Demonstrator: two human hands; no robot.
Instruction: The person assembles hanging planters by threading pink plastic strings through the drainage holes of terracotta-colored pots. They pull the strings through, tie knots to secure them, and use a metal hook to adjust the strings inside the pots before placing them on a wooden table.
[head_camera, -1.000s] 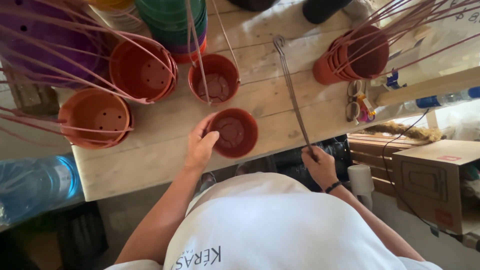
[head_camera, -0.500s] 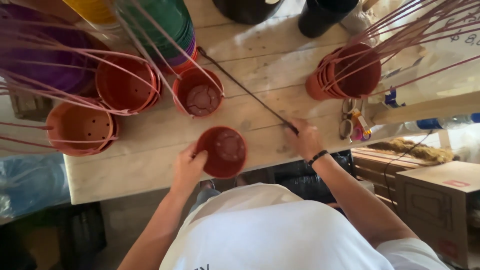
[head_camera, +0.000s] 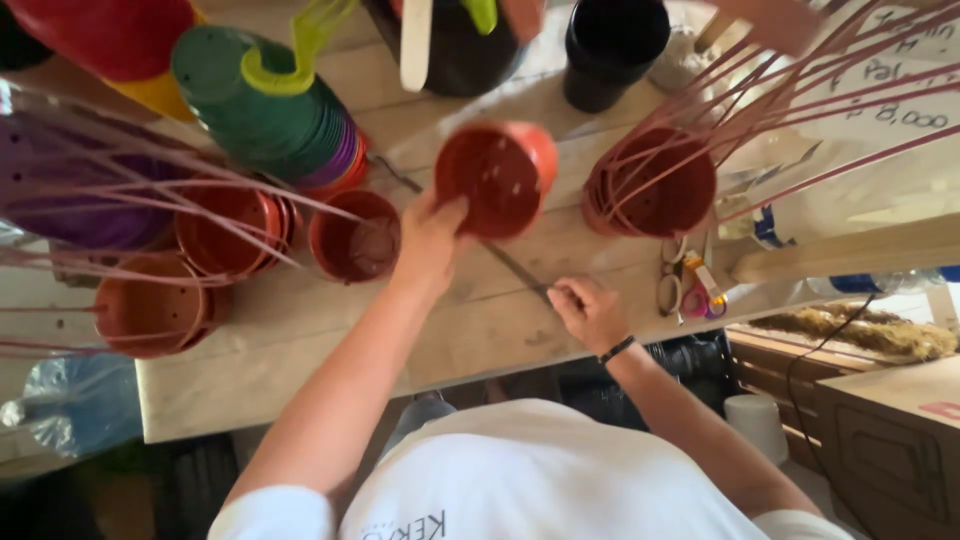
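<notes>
Terracotta pot in left hand, tilted

Soft, warm daylight fills the scene, brightest at the upper right, where the pale sheet is nearly washed out. Shadows under the wooden table turn deep and murky. The lifted terracotta pot looks slightly motion-blurred, and the wide lens seems to bend the edges

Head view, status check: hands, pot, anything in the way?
Left hand lifts a terracotta plastic pot above the wooden table. Right hand pinches a thin metal rod lying on it. Single pot and pot stacks close by.
</notes>
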